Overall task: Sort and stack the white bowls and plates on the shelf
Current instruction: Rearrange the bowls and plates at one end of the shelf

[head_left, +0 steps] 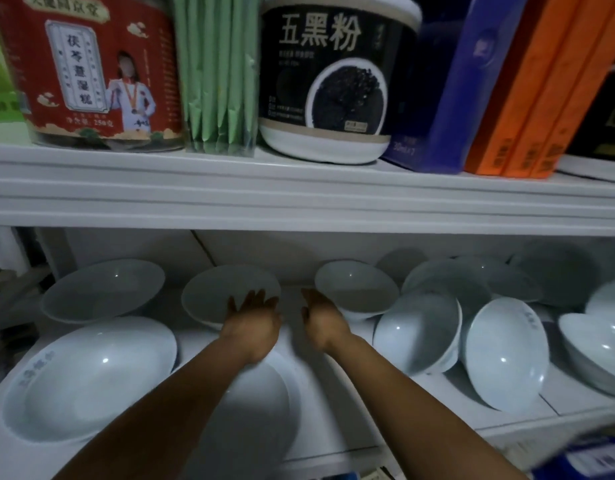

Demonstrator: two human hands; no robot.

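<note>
- Both arms reached deep into the lower shelf (333, 441), bare to the elbow.
- The left hand (254, 320) was held flat with its fingers (252, 299) loosely spread and extended, gripping nothing; its fingertips overlapped the near rim of the middle back bowl (209, 292), though I could not tell whether they actually touched it.
- The right hand (321, 322) was open as well, fingers slightly curled and empty, hovering over bare shelf just beside the small back bowl (358, 289).
- A gap of bare white board lay between the two hands.
- Under the left forearm sat a shallow plate (264, 403), partly hidden by the arm.
- To the left, a wide deep plate (91, 375) lay at the front, with another bowl (105, 289) behind it.
- To the right, several bowls leaned on their sides against each other: one tilted bowl (416, 334) near the right wrist, another tilted bowl (503, 355) beyond it, and a nested stack (597, 344) at the far edge.
- All the crockery was smooth, glossy white, catching small points of light.
- On the upper shelf (299, 192) stood a red tin (91, 71), green sachets (216, 74), a black-labelled tub (333, 77), a blue box (451, 81) and orange boxes (538, 98).
</note>
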